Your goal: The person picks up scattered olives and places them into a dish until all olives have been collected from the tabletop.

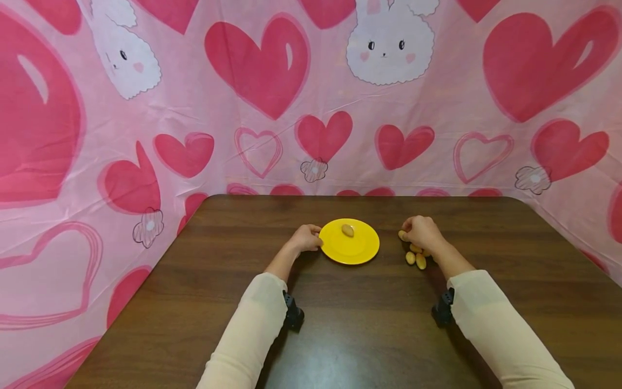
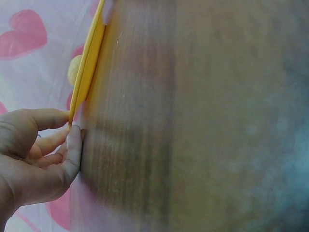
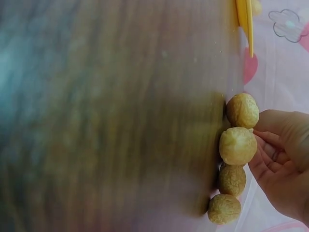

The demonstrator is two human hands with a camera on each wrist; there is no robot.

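Note:
My left hand (image 1: 306,238) pinches the left rim of a round yellow plate (image 1: 350,253), thumb above and fingers below in the left wrist view. One small yellow-brown potato (image 1: 347,230) lies on the plate toward its far side. To the right of the plate, my right hand (image 1: 424,232) holds another small potato (image 1: 401,235) between thumb and fingertips. Several more potatoes (image 1: 420,261) sit in a cluster just below that hand, partly hidden by it. In the right wrist view, potatoes (image 3: 237,146) line up beside the fingers.
Both hands work over a dark brown wooden table (image 1: 359,308). Behind it hangs a pink cloth (image 1: 359,102) printed with hearts and rabbits. Black wrist cameras (image 1: 293,312) are strapped under the light sleeves (image 1: 500,324). A stretch of table separates plate and cluster.

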